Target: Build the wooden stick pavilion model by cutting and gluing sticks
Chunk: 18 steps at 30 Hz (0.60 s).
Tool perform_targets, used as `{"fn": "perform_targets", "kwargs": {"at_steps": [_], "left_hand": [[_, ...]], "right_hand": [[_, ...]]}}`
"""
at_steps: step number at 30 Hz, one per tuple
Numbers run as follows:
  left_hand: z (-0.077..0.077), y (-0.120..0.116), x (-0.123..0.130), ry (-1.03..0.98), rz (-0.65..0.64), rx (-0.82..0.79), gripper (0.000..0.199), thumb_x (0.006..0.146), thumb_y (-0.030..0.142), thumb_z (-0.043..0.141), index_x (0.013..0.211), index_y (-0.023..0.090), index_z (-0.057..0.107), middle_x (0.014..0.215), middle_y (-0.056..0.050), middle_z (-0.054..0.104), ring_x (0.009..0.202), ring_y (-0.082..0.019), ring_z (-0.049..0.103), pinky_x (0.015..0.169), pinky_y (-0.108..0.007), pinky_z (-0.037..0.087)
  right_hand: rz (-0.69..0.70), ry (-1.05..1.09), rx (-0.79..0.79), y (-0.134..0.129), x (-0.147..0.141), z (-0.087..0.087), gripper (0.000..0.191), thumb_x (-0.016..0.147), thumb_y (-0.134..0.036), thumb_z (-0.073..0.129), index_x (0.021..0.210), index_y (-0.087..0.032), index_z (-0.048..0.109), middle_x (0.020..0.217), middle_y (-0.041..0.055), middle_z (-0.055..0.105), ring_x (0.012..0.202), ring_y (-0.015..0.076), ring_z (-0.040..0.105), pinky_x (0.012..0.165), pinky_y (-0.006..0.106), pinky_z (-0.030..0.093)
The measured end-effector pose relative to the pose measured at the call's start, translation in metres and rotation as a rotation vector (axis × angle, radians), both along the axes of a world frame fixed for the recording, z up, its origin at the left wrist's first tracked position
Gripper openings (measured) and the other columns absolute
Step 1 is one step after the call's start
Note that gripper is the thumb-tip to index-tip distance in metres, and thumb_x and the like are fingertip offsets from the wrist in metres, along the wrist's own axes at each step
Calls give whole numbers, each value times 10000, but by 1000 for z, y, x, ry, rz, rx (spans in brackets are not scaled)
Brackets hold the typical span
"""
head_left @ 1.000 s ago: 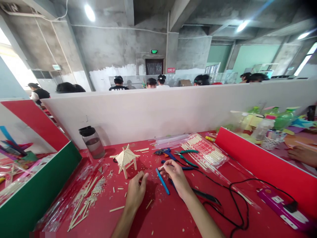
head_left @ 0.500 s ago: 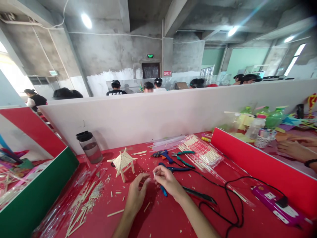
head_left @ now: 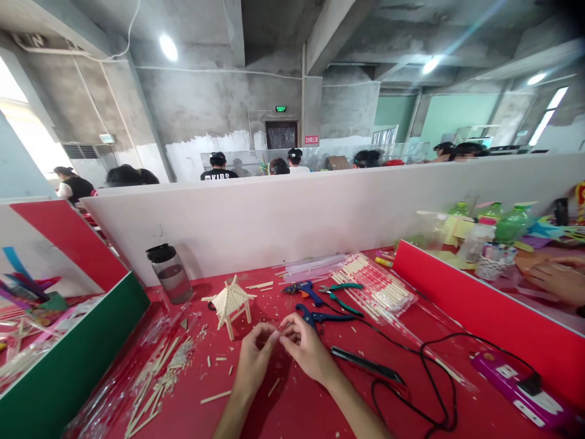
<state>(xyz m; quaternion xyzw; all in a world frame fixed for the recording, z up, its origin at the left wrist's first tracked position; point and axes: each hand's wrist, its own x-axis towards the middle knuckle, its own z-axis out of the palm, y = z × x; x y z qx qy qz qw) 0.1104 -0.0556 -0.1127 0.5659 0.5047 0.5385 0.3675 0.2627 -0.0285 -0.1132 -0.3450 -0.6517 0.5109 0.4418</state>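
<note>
My left hand (head_left: pixel 254 356) and my right hand (head_left: pixel 307 349) meet above the red table, thumbs and fingertips pinched together. Whatever lies between the fingertips is hidden or too small to make out. Just beyond my left hand stands a small stick-built pavilion model (head_left: pixel 231 303) with a peaked roof and legs. Behind my right hand lie a blue-handled cutter (head_left: pixel 322 316), a blue glue gun (head_left: pixel 307 290) and green-handled pliers (head_left: pixel 342 296). A long black tool (head_left: pixel 368 364) rests to the right of that hand.
Loose sticks and offcuts (head_left: pixel 158 378) lie at left near a green divider (head_left: pixel 91 347). A water bottle (head_left: pixel 170 273) stands behind. Packed sticks (head_left: pixel 377 283), a black cord (head_left: pixel 423 356) and a purple power strip (head_left: pixel 521 387) are at right. Beyond the red divider (head_left: pixel 493 305) is another person's hand (head_left: pixel 555 281).
My hands have come together at the fingertips; they were slightly apart, with a small whitish piece in my right fingers. That piece no longer shows. The view has shifted slightly.
</note>
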Motion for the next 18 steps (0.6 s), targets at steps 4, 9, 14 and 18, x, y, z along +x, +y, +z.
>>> {"fn": "perform_targets", "kwargs": {"at_steps": [4,9,14,18], "left_hand": [[1,0,2,-61,1,15,263,823,419,626,809,156,633,745,-30,641,708,-169,588,685,-271,466],[1,-1,0,-24,70,37,282,814,441,627,785,161,630,706,-16,615,674,-161,561,661,-264,455],[3,-1,0,11,93,35,289,835,445,593,813,160,633,733,-19,631,697,-167,569,674,-266,453],[4,-1,1,18,110,44,308,828,463,593,796,160,633,714,-17,625,686,-168,568,665,-267,457]], "right_hand": [[-23,22,5,0,-3,0,157,863,-278,578,985,-209,509,819,13,615,753,171,611,666,271,475],[-91,39,35,2,-1,1,167,881,-337,559,968,-195,558,834,32,640,724,174,614,668,286,492],[-72,-36,77,3,4,8,191,861,-354,597,889,-182,675,876,68,702,824,221,647,743,311,496],[-51,-42,42,2,2,7,195,829,-360,636,846,-175,695,849,72,719,818,234,659,745,315,493]]}}
